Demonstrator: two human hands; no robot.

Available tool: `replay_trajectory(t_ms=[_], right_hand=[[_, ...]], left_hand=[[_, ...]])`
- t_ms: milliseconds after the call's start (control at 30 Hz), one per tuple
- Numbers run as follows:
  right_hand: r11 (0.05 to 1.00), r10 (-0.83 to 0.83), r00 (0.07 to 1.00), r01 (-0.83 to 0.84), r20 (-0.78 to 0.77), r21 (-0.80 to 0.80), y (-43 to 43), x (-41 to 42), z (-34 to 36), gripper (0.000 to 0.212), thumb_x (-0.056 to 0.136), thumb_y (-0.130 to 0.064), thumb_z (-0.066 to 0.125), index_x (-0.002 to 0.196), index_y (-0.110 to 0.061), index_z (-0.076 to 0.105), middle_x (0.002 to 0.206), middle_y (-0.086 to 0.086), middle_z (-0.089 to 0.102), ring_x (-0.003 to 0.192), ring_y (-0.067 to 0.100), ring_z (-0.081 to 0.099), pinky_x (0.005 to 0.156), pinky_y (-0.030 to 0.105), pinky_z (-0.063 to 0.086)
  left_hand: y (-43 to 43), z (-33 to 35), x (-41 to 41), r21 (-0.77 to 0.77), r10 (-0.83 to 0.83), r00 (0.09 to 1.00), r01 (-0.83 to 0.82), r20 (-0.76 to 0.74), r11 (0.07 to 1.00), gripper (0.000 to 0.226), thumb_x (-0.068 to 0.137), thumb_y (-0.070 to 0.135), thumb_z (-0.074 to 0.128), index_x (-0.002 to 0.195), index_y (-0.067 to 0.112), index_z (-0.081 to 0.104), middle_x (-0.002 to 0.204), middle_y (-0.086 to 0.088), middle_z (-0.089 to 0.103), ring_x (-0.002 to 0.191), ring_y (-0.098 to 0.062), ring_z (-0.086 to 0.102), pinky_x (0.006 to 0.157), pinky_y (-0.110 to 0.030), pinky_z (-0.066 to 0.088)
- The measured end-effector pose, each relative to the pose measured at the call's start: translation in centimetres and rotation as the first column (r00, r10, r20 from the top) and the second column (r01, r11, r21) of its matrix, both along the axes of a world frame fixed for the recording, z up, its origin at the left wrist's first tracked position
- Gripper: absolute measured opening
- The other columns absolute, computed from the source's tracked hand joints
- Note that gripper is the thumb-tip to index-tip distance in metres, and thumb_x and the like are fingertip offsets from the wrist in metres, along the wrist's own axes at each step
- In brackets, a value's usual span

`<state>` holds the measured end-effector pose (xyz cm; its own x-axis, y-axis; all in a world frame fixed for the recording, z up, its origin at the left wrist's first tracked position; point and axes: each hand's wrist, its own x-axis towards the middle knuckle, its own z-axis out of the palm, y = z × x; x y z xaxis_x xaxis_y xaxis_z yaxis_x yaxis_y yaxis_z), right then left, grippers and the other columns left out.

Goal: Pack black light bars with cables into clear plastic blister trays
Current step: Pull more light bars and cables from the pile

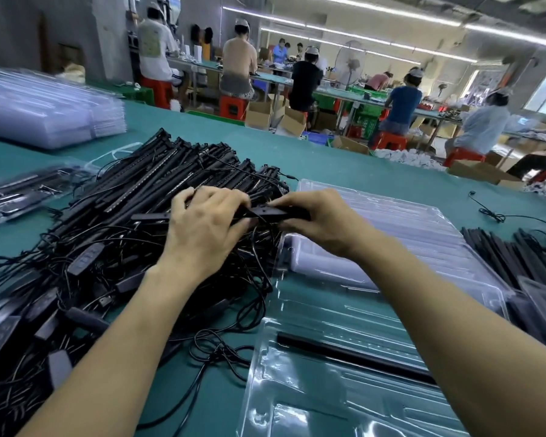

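Over the teal tabletop, your left hand curls its fingers round a slim matte black light bar. Your right hand pinches the bar's other end, lifting it just above the heap. The job looks barely dented: the tangled mound of black bars and thin glossy cables is large. The nearest clear, ribbed plastic blister tray holds a single packed bar in one channel. A stack of empty clear trays sits beside your right wrist, and a filled tray lies far left.
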<state>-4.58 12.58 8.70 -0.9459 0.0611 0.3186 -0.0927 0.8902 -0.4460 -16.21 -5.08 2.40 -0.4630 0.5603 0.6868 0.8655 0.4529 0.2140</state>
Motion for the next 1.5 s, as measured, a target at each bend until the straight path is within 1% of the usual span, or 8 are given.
replay_trajectory(t_ms=[367,500,633,800,967,1100,1333,1500], right_hand=[[0.906,-0.413,0.862,0.422,-0.293,-0.034,8.3,6.5,1.4,0.022,0.086,-0.004,0.07,0.108,-0.003,0.072,0.091,0.003,0.069,0.083,0.019,0.061,0.077,0.004,0.041],[0.801,-0.595,0.771,0.549,-0.227,-0.236,10.7,9.5,0.7,0.018,0.091,-0.007,0.066,0.108,-0.004,0.07,0.086,0.012,0.069,0.07,0.022,0.065,0.072,0.034,0.054],[0.614,-0.669,0.704,0.345,-0.236,-0.709,10.9,12.5,0.4,0.01,0.096,-0.008,0.058,0.097,-0.015,0.065,0.084,0.005,0.067,0.064,0.006,0.067,0.063,0.017,0.054],[0.318,-0.707,0.673,0.031,-0.215,-0.948,9.3,14.4,0.1,0.012,0.098,-0.01,0.053,0.092,-0.012,0.063,0.083,0.001,0.066,0.071,0.012,0.066,0.07,0.021,0.055],[0.04,-0.708,0.681,-0.228,-0.189,-0.973,6.0,14.2,0.0,0.016,0.1,-0.019,0.048,0.091,-0.012,0.06,0.077,0.001,0.07,0.073,0.012,0.07,0.073,0.035,0.061],[-0.13,-0.748,0.635,-0.426,-0.193,-0.895,4.1,14.3,1.1,0.019,0.099,-0.018,0.051,0.092,-0.003,0.061,0.075,0.007,0.073,0.069,0.014,0.072,0.069,0.031,0.061],[-0.199,-0.831,0.528,-0.575,-0.174,-0.794,5.2,16.6,1.4,0.017,0.102,-0.021,0.046,0.103,-0.011,0.06,0.077,0.004,0.071,0.079,0.014,0.069,0.071,0.037,0.059],[-0.303,-0.73,0.657,-0.557,-0.187,-0.774,3.6,16.1,0.6,0.015,0.095,-0.008,0.047,0.084,-0.012,0.056,0.057,-0.004,0.059,0.043,0.003,0.055,0.044,0.01,0.041]], left_hand=[[-1.1,-1.0,-1.3,0.083,0.278,0.96,-0.278,0.021,0.957,0.033,0.1,0.039,0.048,0.087,0.014,0.065,0.097,-0.004,0.068,0.096,-0.033,0.058,0.092,-0.048,0.037],[-1.2,-1.1,-1.4,-0.229,0.519,0.827,-0.474,0.215,0.85,0.035,0.101,0.04,0.038,0.09,0.019,0.064,0.1,-0.002,0.065,0.101,-0.029,0.057,0.096,-0.046,0.033],[-1.6,-0.8,-1.6,-0.362,0.601,0.714,-0.487,0.359,0.795,0.027,0.098,0.037,0.048,0.115,0.019,0.06,0.128,-0.009,0.054,0.123,-0.034,0.045,0.103,-0.056,0.031],[-1.2,1.7,-0.4,-0.2,0.282,0.872,-0.217,0.401,0.955,0.071,0.074,-0.002,0.061,0.129,0.041,0.049,0.143,0.003,0.041,0.133,-0.025,0.036,0.114,-0.057,0.022],[0.4,3.6,3.9,0.0,-0.317,0.778,0.377,0.543,0.926,0.026,0.096,0.024,0.053,0.109,0.041,0.068,0.088,0.026,0.069,0.084,-0.003,0.066,0.077,-0.036,0.054],[1.5,2.8,5.1,-0.414,-0.075,0.981,0.145,0.181,0.899,0.048,0.075,0.08,0.053,0.1,0.04,0.062,0.082,0.019,0.063,0.085,-0.007,0.061,0.085,-0.033,0.044],[-0.2,3.6,3.1,-0.427,0.035,0.936,0.126,0.349,0.895,0.031,0.072,0.061,0.071,0.1,0.056,0.059,0.073,0.027,0.043,0.087,-0.009,0.048,0.08,-0.032,0.036],[0.3,3.3,3.0,-0.531,0.027,0.989,0.057,0.148,0.846,0.012,0.088,0.058,0.057,0.092,0.047,0.061,0.082,0.019,0.047,0.094,-0.01,0.052,0.087,-0.038,0.034]])
